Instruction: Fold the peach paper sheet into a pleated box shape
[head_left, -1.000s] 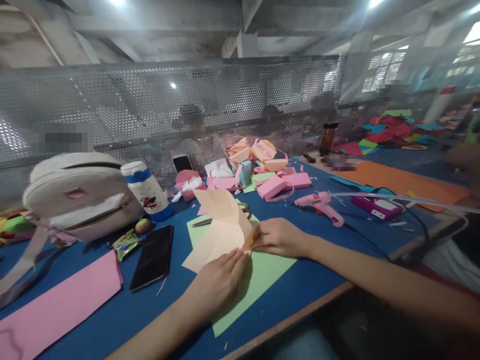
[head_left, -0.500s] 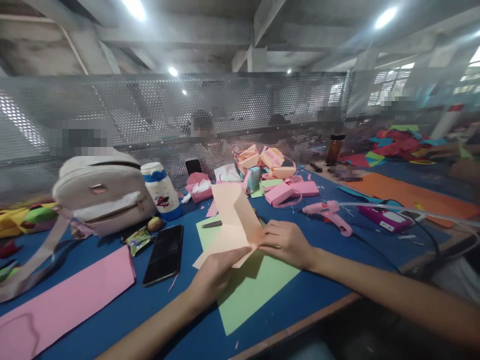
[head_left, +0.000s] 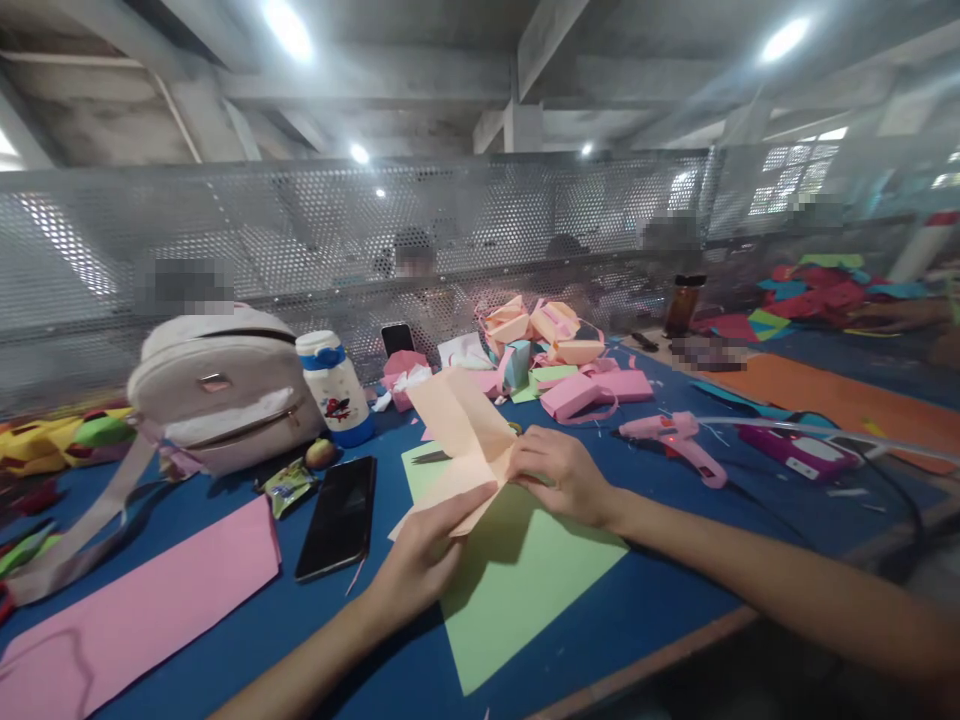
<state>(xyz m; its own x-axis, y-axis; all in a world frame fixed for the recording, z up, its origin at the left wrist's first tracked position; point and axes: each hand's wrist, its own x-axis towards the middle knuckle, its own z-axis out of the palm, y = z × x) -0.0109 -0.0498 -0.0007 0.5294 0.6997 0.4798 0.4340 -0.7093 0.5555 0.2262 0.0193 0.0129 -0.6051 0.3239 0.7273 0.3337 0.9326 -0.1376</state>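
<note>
A folded sheet of peach paper (head_left: 459,425) stands creased between my two hands, its upper flap raised and leaning left. My left hand (head_left: 431,535) grips the paper's lower edge, thumb and fingers closed on it. On the right side, my right hand (head_left: 559,472) pinches the fold near the crease. Underneath lies a light green sheet (head_left: 525,590) on the blue table. Scissors (head_left: 431,457) rest on the green sheet, partly hidden behind the peach paper.
Left are a pink sheet (head_left: 150,600), a black phone (head_left: 337,520), a bottle (head_left: 335,390) and a pale backpack (head_left: 225,390). Right lies a pink glue gun (head_left: 675,440) with its cord. Behind are pink paper boxes (head_left: 592,392), a purple device (head_left: 795,450) and orange sheets (head_left: 855,400).
The peach paper's raised flap has tilted further left and down. My right hand has shifted slightly left along the fold. The camera view has turned a little.
</note>
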